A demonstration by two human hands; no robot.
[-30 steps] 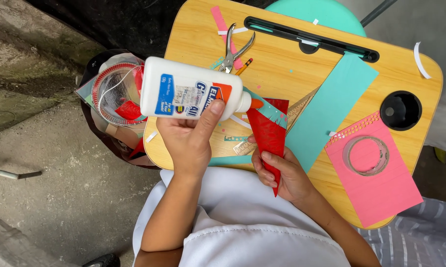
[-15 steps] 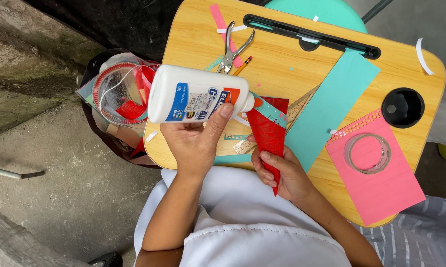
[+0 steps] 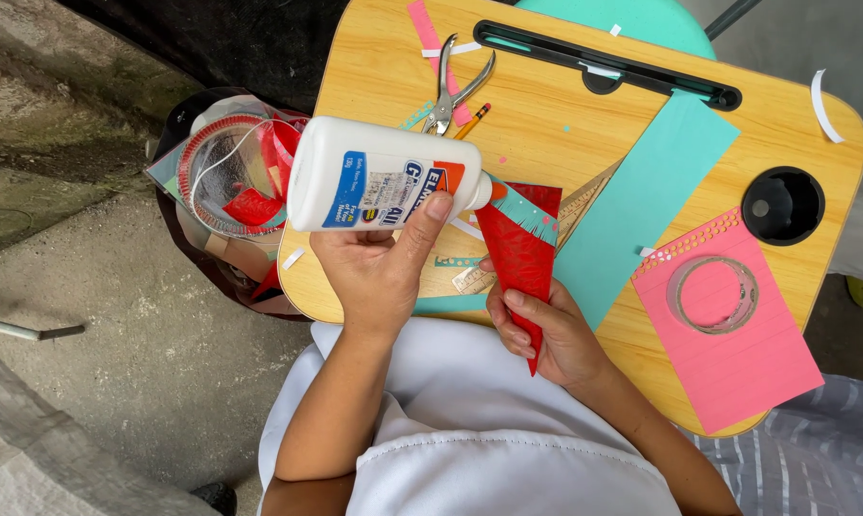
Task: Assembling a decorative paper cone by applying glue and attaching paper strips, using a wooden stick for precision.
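**Head view: glue bottle tipped at a red paper cone**

The left hand (image 3: 379, 272) has its grip wrapped around a white glue bottle (image 3: 379, 177), thumb pressed on its near side. The bottle lies sideways, its nozzle pointing right and touching the wide end of a red paper cone (image 3: 519, 258). The right hand (image 3: 546, 334) pinches the cone low on its body, fingers curled round it, with the tip pointing near. A teal fringe (image 3: 525, 212) edges the cone's wide end.

Under the cone lie a ruler (image 3: 575, 215) and a long teal sheet (image 3: 642, 201) on the wooden tabletop (image 3: 565, 115). Right of them, a tape ring (image 3: 713, 294) rests on pink paper (image 3: 737, 334). Far from the bottle lie pliers (image 3: 455, 91). Left of the tabletop sits a bag of scraps (image 3: 231, 182).
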